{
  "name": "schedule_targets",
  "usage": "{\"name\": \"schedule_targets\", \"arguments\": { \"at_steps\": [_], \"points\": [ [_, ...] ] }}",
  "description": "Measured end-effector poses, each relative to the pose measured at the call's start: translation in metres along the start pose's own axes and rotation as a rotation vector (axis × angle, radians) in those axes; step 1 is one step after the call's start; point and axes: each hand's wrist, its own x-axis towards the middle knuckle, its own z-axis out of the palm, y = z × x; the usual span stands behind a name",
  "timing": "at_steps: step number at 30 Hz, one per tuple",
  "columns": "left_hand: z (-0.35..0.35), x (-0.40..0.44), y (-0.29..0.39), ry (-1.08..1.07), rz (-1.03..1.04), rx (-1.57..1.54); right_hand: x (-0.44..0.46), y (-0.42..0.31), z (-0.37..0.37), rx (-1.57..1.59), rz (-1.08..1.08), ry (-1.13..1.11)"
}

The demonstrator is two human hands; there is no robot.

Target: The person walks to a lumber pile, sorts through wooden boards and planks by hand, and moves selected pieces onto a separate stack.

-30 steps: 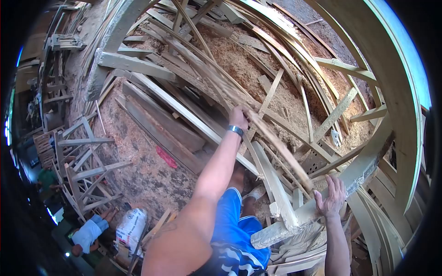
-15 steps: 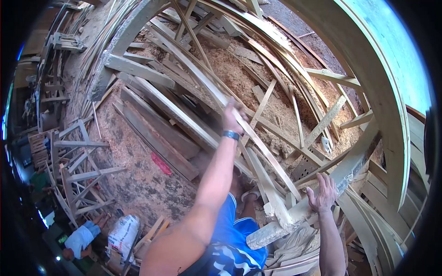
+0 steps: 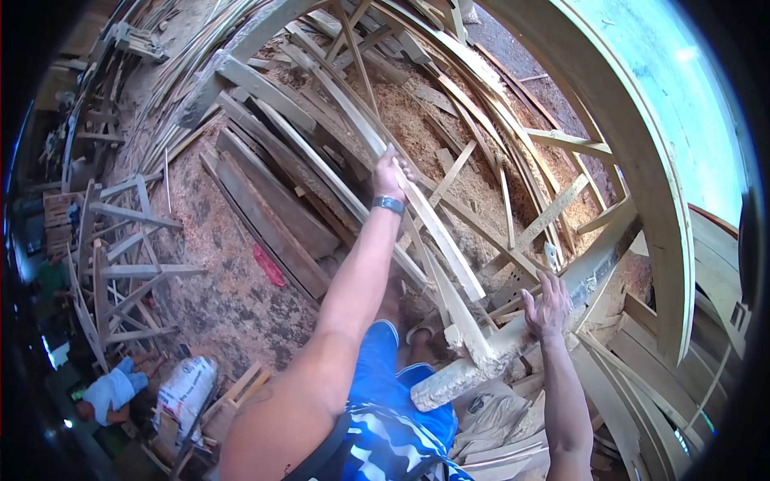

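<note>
My left hand (image 3: 393,171), with a dark watch on its wrist, is wrapped around a long pale wooden strip (image 3: 437,232). The strip slants from the upper left down to a free end above the crossed timbers. Fingers spread, my right hand (image 3: 549,306) lies palm down at a thick, rough timber beam (image 3: 597,280); firm contact cannot be made out. Below the strip's end, a narrower board (image 3: 473,341) meets the beam's near part in front of my blue shorts (image 3: 393,377).
Planks (image 3: 269,212) and sawdust (image 3: 409,124) cover the ground ahead. A large curved wooden frame (image 3: 642,152) arches at the right. Wooden trestles (image 3: 132,268) stand left, near a white sack (image 3: 186,393) and another person (image 3: 112,393).
The strip's near end has moved up and left, away from the thick beam, with my left hand still around it. My right hand remains at the beam. The whole view has shifted slightly.
</note>
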Motion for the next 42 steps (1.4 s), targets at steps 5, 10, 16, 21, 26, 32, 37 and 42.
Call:
{"name": "schedule_targets", "arguments": {
  "at_steps": [5, 10, 16, 21, 26, 32, 37, 42],
  "points": [
    [0.034, -0.085, -0.003, -0.348, -0.057, -0.377, -0.006, 0.002, -0.003, 0.022, -0.054, 0.035],
    [0.041, -0.206, -0.062, -0.35, -0.108, -0.212, -0.008, -0.022, -0.044, 1.219, 0.303, -0.399],
    [0.003, -0.298, -0.134, -0.458, -0.372, -0.012, -0.111, -0.074, -0.154, 1.561, 0.351, -1.085],
    [-0.008, -0.365, -0.195, -0.446, -0.552, 0.571, -0.209, -0.061, -0.198, 0.81, 0.271, -0.893],
    [-0.004, -0.381, -0.173, -0.293, -0.524, 0.303, -0.29, -0.007, -0.203, 0.547, 0.298, -0.826],
    [-0.038, -0.363, -0.112, -0.229, -0.427, 0.302, -0.386, 0.153, -0.179, 0.651, 0.168, -0.683],
    [-0.075, -0.364, -0.044, 0.101, -0.182, 0.295, -0.29, 0.118, -0.208, 0.081, 0.138, -0.882],
    [-0.096, -0.281, 0.133, 0.155, 0.13, 0.168, -0.169, -0.028, -0.162, -0.103, -0.073, -0.509]
  ]
}}
